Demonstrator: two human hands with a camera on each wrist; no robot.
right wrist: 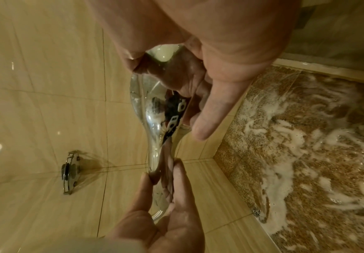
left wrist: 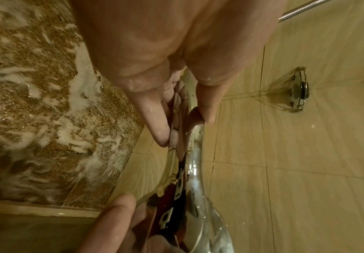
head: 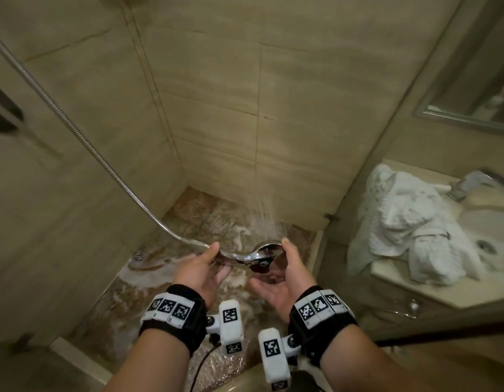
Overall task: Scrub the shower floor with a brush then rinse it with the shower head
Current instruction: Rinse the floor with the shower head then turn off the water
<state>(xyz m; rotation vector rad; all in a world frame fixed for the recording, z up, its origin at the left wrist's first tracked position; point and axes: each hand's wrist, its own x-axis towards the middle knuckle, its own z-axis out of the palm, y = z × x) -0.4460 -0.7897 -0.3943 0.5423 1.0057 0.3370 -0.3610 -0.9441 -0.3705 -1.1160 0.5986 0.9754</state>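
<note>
A chrome shower head (head: 262,250) on a metal hose (head: 84,140) sprays water away from me, toward the corner of the shower. My left hand (head: 214,258) pinches its handle (left wrist: 193,154) between thumb and fingers. My right hand (head: 282,258) cups the round head (right wrist: 154,106), with thumb and fingers on its rim. The speckled brown shower floor (head: 205,216) is wet and streaked with white foam (left wrist: 79,95), also seen in the right wrist view (right wrist: 284,137). No brush shows in any view.
A round floor drain (head: 137,257) sits by the left wall. A chrome wall fitting (left wrist: 300,90) is mounted on the beige tiles. To the right, a white towel (head: 409,222) lies on a counter beside a sink (head: 488,219) and tap (head: 468,182).
</note>
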